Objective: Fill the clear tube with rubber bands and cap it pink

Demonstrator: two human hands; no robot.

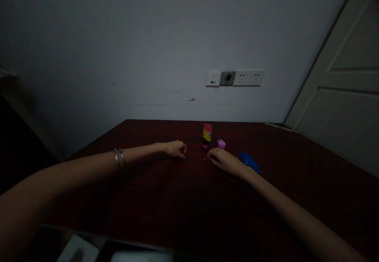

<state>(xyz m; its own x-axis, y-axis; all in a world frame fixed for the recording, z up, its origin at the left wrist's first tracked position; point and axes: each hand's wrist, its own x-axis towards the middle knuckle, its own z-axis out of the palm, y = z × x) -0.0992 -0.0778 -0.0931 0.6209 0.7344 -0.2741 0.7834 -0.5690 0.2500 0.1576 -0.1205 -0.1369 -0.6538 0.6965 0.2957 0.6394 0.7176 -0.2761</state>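
My left hand (pixel 177 149) is over the dark red table (pixel 166 199), its fingers curled in; whether they hold something small is hidden. To the right, my right hand (pixel 222 159) rests low at the tabletop with bent fingers, close to small red bits; what is under the fingertips is too small to tell. Just behind it stands a clear container (pixel 207 134) with red, yellow, black and pink layers. A round purple item (pixel 221 144) lies beside that container. Right of my right hand lies a bundle of blue strips (pixel 248 161), partly behind the wrist.
A pale wall (pixel 166 57) with a row of sockets (pixel 248 78) rises behind the table. At the right is a white panelled door (pixel 352 96). Below the table's front edge, a white object (pixel 142 257) shows at the bottom.
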